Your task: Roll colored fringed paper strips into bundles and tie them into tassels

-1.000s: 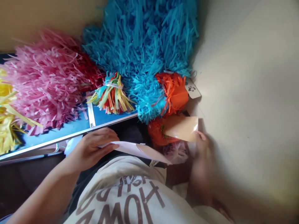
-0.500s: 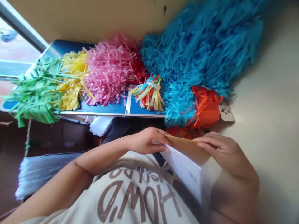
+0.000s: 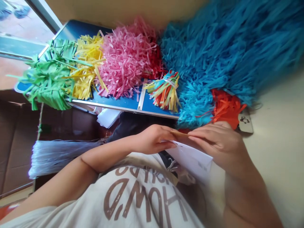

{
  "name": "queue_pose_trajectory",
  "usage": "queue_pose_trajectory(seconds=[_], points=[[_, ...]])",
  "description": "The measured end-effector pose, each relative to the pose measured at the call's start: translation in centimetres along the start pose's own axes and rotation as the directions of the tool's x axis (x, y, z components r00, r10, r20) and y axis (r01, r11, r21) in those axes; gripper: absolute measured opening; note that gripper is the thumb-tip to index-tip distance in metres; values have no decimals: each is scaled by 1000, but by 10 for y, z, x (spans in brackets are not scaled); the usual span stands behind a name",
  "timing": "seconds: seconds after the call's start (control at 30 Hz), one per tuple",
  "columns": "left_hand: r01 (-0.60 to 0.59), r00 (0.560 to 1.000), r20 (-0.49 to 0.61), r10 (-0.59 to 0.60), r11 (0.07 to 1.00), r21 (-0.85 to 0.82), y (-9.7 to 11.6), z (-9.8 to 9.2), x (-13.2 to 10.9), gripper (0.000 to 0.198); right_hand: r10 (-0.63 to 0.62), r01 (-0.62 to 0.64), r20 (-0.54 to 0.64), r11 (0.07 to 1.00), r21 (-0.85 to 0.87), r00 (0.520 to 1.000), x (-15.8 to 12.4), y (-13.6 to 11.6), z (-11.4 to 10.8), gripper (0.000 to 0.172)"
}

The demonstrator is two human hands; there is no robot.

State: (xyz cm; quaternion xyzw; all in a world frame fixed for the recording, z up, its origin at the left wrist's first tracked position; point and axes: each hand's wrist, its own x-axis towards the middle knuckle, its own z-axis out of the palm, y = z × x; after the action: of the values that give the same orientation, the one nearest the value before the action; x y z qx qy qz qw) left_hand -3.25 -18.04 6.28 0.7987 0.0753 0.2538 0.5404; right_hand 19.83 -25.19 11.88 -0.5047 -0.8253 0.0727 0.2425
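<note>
My left hand (image 3: 155,139) grips the near edge of a white folded paper (image 3: 190,155) together with a thin tan paper (image 3: 181,133). The tan piece shows only as a narrow strip between my two hands. My right hand (image 3: 217,139) pinches the tan paper's right end between thumb and fingers. Printed marks show faintly on the white paper, which hangs below, in front of my shirt. Just beyond my hands, a small multicoloured bundle of paper strips (image 3: 166,91), tied with a white band, lies on the blue table (image 3: 118,103).
Green (image 3: 51,79), yellow (image 3: 86,66), pink (image 3: 128,60) and large blue (image 3: 213,60) piles of shredded paper cover the table, with red-orange strips (image 3: 225,107) beside a phone-like object (image 3: 245,123). White papers (image 3: 108,117) lie under the table. A bundle of whitish strands (image 3: 59,155) hangs at left.
The camera view has shifted, moving the table's things rightward and upward. My right hand has turned over the tan paper, which shows much less of its surface. Both hands keep their hold.
</note>
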Motion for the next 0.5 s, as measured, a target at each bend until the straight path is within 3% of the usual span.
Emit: queue_pose_trajectory(seconds=[0.17, 0.37, 0.5], points=[[-3, 1000, -7, 3, 1000, -4, -4, -1, -4, 19, -27, 26, -58, 1000, -15, 998, 1, -3, 6, 6], [13, 1000, -27, -14, 1000, -20, -7, 1, -6, 22, -70, 70, -3, 997, -19, 998, 0, 2, 9, 6], [42, 998, -51, -44, 998, -52, -9, 3, -6, 24, -81, 81, -3, 994, 77, 997, -1, 12, 12, 2]])
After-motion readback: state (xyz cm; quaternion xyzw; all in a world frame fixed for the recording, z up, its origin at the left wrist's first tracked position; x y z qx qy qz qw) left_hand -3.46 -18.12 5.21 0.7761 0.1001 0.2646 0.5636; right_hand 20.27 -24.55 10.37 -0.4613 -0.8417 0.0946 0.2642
